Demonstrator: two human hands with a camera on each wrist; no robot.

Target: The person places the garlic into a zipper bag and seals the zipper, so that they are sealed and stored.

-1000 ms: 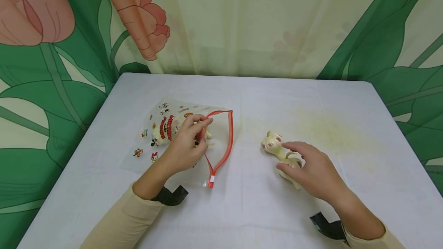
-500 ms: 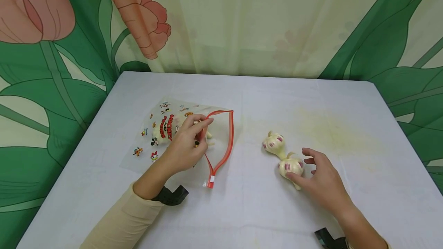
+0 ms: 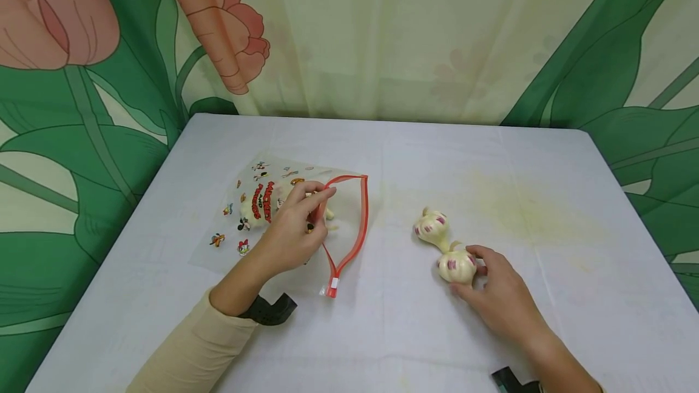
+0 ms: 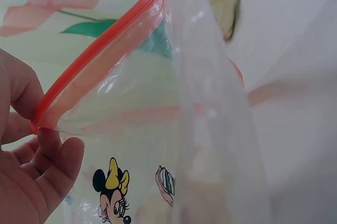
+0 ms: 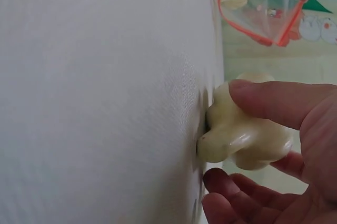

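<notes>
Red zip edge of clear cartoon zip bag (image 3: 306, 211) is being pinched by left hand (image 3: 292, 229); bag mouth is being held open, one cream toy seen inside. Nearer of two cream toy garlic bulbs (image 3: 457, 264) is being gripped on table (image 3: 382, 332) by right hand (image 3: 499, 296), thumb on top, fingers under. Step judged: pick-up. Next move calls for lift and carry across to bag mouth.

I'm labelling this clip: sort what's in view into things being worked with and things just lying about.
In use:
left hand pinching the zip bag open
right hand gripping a garlic bulb
garlic inside bag

Lying about:
second garlic bulb
table
floral curtain
</notes>
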